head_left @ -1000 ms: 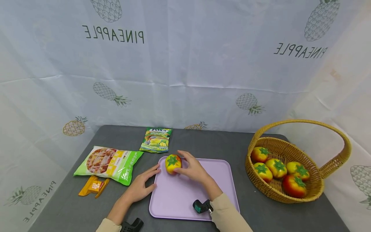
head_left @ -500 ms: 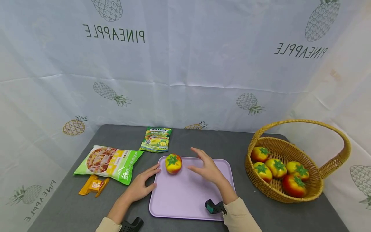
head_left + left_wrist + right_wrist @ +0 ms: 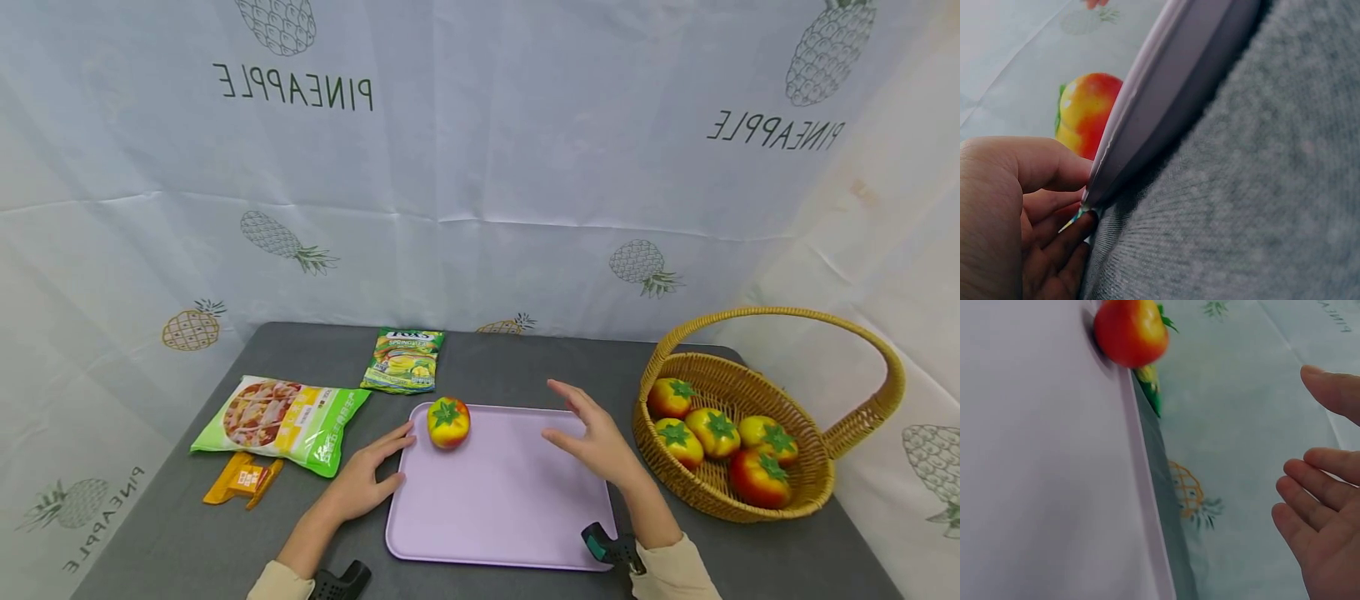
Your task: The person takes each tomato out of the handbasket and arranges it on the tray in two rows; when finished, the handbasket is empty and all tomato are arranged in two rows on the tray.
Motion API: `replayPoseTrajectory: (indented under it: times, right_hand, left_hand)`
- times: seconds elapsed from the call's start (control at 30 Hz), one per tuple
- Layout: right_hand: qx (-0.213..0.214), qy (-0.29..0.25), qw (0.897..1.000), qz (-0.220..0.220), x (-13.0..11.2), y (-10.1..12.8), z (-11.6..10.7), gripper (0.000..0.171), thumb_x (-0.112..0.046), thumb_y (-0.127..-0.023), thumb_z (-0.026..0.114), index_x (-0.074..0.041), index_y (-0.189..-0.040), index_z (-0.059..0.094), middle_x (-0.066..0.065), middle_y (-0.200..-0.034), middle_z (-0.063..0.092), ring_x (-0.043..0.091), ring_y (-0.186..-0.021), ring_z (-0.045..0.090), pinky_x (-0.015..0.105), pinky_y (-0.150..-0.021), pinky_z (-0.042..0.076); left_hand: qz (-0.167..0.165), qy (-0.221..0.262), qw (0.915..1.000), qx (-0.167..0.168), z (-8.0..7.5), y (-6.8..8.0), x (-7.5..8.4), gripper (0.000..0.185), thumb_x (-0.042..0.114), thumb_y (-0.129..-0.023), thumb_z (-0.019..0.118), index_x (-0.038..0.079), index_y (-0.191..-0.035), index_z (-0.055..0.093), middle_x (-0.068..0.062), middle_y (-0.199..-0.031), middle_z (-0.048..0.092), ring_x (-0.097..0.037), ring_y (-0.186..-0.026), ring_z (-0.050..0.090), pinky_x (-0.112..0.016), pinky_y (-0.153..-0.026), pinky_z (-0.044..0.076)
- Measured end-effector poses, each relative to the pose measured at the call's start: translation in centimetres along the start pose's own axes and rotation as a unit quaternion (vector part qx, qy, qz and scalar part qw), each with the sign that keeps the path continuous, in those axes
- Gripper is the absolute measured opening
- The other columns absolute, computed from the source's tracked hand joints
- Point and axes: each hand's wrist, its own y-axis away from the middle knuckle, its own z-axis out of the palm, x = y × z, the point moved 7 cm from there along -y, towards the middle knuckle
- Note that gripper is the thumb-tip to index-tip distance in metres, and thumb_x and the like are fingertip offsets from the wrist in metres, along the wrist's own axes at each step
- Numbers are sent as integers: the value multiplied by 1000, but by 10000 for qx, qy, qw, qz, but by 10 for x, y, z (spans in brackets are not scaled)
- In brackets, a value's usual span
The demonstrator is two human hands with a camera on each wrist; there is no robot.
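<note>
steadying the tray, one fruit sitting on it

left hand (image 3: pixel 365 482) pinching the near-left edge of the purple tray (image 3: pixel 495 517) on the counter (image 3: pixel 187 542), probably keeping it from sliding. right hand (image 3: pixel 596 437) hovering empty, fingers spread loose, between the toy tomato (image 3: pixel 448 422) at the tray's far-left corner and the wicker basket (image 3: pixel 817 492) holding four more.

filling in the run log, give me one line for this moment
left hand: holds tray edge | right hand: open, above tray | tomato: on tray | basket: four tomatoes
</note>
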Motion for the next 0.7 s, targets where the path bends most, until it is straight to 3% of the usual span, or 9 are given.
replayPoseTrajectory:
  times: [0.13, 0.27, 0.4, 0.5, 0.6, 0.7]
  right_hand:
    - [112, 92, 9999, -32, 2, 12, -24, 65, -17, -84, 71, -6, -141, 42, 16, -142, 45, 32, -129, 44, 25, -107, 36]
    - [197, 84, 9997, 69, 6, 22, -47, 63, -13, -84, 69, -4, -141, 41, 18, -143, 44, 34, -129, 41, 2, -100, 25]
    - [255, 210, 9990, 292, 8, 32, -69, 63, -13, -86, 68, -5, -142, 40, 18, -143, 43, 31, -129, 40, -1, -97, 25]
    - [302, 313, 9981, 447, 9, 39, -85, 62, -14, -87, 66, -6, -143, 39, 18, -143, 44, 11, -131, 43, -1, -96, 27]
    - [334, 380, 9971, 576, 10, 47, -100, 60, -13, -89, 64, -4, -143, 38, 21, -142, 43, -12, -123, 40, -2, -93, 30]
    - [328, 371, 9964, 691, 13, 53, -114, 58, -12, -91, 62, -3, -142, 38, 24, -140, 42, -20, -116, 36, -2, -91, 31]
  left_hand:
    - [39, 13, 10000, 22, 0, 0, 0, 52, 11, -82, 63, 12, -133, 55, -1, -149, 41, -25, -136, 40, -51, -106, 36]
    - [56, 0, 10000, 46, -1, 0, 1, 52, 10, -82, 63, 12, -133, 56, -2, -149, 41, -25, -136, 41, -52, -106, 36]
    - [26, -11, 10000, 55, -2, 0, 1, 52, 10, -82, 63, 12, -133, 56, -1, -149, 41, -25, -136, 41, -52, -106, 36]
    - [15, 4, 10000, 53, -1, 0, 1, 52, 10, -82, 63, 12, -133, 56, -2, -149, 41, -25, -136, 41, -52, -106, 36]
    - [27, 10, 10000, 31, -1, 0, 1, 51, 11, -82, 63, 11, -133, 56, -2, -149, 41, -25, -136, 41, -52, -106, 36]
    - [41, 12, 10000, 25, -1, 0, 2, 51, 11, -82, 63, 11, -133, 56, -2, -149, 41, -25, -135, 41, -52, -106, 36]
